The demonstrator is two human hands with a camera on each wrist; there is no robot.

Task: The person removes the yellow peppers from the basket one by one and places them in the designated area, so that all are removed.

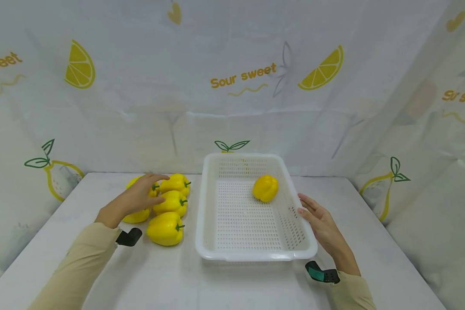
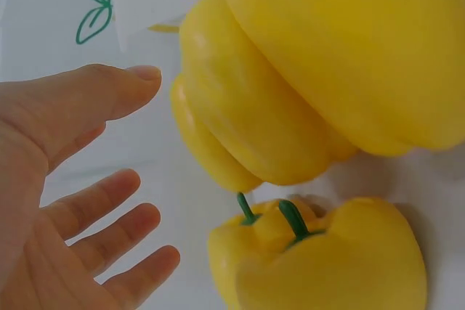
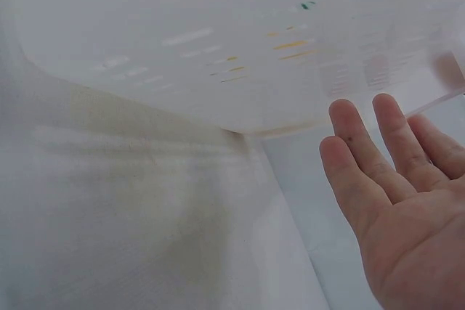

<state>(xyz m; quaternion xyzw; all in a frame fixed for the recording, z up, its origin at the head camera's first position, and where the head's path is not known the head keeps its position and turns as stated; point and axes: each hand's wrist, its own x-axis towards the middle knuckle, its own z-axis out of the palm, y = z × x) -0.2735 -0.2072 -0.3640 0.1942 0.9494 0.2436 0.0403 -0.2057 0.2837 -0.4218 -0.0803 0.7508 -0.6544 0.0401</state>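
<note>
My left hand (image 1: 139, 199) hovers over a cluster of yellow bell peppers (image 1: 165, 228) on the left of the table, fingers spread and nothing in them. It hides part of the peppers behind it. In the left wrist view the thumb and fingers (image 2: 134, 226) stand apart from the nearest bell peppers (image 2: 320, 259), which have green stems. My right hand (image 1: 325, 226) rests its fingertips at the right side of a white perforated plastic basket (image 1: 252, 255), fingers nearly straight. One yellow bell pepper (image 1: 265, 188) lies inside the basket, toward the back right.
The white table (image 1: 159, 280) ends at a back edge against a hanging white cloth (image 1: 139, 129) printed with lemons and lettering. Cloth also hangs on both sides. A black wrist device (image 1: 129, 237) sits at the left cuff, another (image 1: 322, 273) at the right.
</note>
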